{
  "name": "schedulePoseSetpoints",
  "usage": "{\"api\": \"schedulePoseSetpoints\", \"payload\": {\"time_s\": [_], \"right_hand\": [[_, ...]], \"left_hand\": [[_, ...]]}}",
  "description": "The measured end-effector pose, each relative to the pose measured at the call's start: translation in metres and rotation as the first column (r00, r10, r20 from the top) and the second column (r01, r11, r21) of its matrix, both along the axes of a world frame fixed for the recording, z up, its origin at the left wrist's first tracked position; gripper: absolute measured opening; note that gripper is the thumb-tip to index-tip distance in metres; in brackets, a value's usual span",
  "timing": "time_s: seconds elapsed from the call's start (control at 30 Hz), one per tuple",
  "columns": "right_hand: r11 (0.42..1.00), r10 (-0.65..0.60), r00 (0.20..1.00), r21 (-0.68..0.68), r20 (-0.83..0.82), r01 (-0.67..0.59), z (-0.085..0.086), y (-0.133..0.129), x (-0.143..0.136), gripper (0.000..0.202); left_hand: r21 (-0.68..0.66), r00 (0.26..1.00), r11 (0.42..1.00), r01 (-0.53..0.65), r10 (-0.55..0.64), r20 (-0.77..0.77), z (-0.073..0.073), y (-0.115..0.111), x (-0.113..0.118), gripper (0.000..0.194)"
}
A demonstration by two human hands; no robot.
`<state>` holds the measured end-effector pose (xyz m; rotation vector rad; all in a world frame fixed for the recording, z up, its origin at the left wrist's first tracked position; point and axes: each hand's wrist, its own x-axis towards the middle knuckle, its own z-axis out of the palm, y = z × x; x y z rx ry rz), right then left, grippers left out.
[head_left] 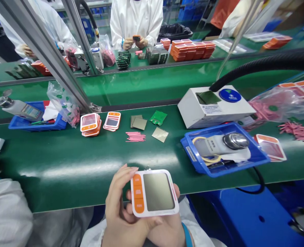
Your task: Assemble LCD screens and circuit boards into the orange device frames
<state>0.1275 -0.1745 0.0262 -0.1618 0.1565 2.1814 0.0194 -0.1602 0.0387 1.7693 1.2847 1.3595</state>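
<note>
Held near the bench's front edge is a white handheld device (pixel 159 190) with an orange button strip and a grey display facing up. My left hand (pixel 124 212) closes on its left end, with fingers at the top corner and the thumb along the lower edge. From underneath and the right side, my right hand (pixel 167 224) grips the same device, its fingertips showing past the right edge. Beyond the hands lie pink strips (pixel 135 137), grey display panels (pixel 138 122), another panel (pixel 160 134) and a green circuit board (pixel 158 117).
Orange-and-white covers (pixel 90 124) are stacked by a metal post. Blue trays (pixel 190 156) with a bottle and tools stand right and far left. A white box (pixel 213 108) sits behind, under a black hose (pixel 265 67). Co-workers in white sit opposite; a sleeve (pixel 7 209) shows at left.
</note>
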Motion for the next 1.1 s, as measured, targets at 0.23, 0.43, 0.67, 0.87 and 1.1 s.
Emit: {"api": "schedulePoseSetpoints", "payload": {"time_s": [0.23, 0.43, 0.67, 0.87, 1.1], "right_hand": [[1.000, 0.005, 1.000, 0.030, -0.001, -0.005, 0.004, 0.003, 0.001, 0.065], [0.998, -0.001, 1.000, 0.059, 0.027, -0.001, 0.009, 0.002, 0.003, 0.061], [0.998, 0.010, 0.998, 0.061, 0.060, -0.013, 0.010, 0.004, 0.006, 0.060], [0.999, -0.023, 0.998, 0.038, 0.053, 0.021, 0.009, 0.003, 0.007, 0.059], [1.000, -0.008, 0.997, 0.000, 0.072, 0.008, -0.008, -0.001, 0.012, 0.058]], "left_hand": [[0.090, 0.998, 0.996, 0.003, -0.009, 0.067, -0.004, 0.000, 0.002, 0.074], [0.218, 0.994, 0.974, 0.056, -0.033, -0.106, 0.004, 0.008, 0.000, 0.057], [0.188, 0.990, 0.981, 0.050, -0.024, -0.136, 0.002, 0.005, 0.000, 0.061], [0.207, 0.966, 0.978, 0.036, 0.019, -0.257, 0.004, 0.008, -0.001, 0.056], [0.245, 0.931, 0.966, 0.085, 0.011, -0.365, 0.005, 0.006, -0.002, 0.033]]}}
